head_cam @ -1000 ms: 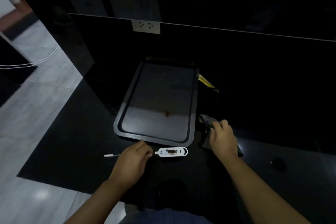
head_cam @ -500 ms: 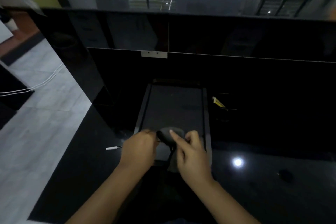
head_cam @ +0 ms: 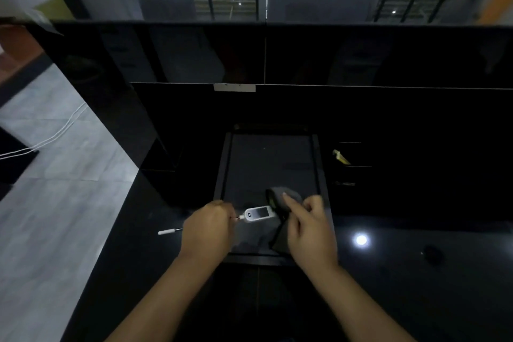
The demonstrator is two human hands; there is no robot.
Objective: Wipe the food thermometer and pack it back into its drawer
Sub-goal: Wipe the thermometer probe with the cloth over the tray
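Observation:
The white food thermometer (head_cam: 256,214) is held level above the near end of the dark tray (head_cam: 226,164). My left hand (head_cam: 208,228) grips its metal probe, whose white-capped tip (head_cam: 166,231) sticks out to the left. My right hand (head_cam: 308,228) holds a dark grey cloth (head_cam: 283,197) bunched against the right end of the thermometer's body. The display side of the thermometer faces up and looks clean. No drawer can be made out.
The black glossy counter (head_cam: 416,272) reflects a ceiling light. A raised black back panel carries a white socket plate (head_cam: 234,87). A small yellow item (head_cam: 341,157) lies right of the tray. Grey floor tiles and white cables lie to the left.
Both hands lifted the thermometer from the counter over the tray. My right hand brought the cloth onto its body and has now slid right, uncovering the display, which no longer shows the brown smear.

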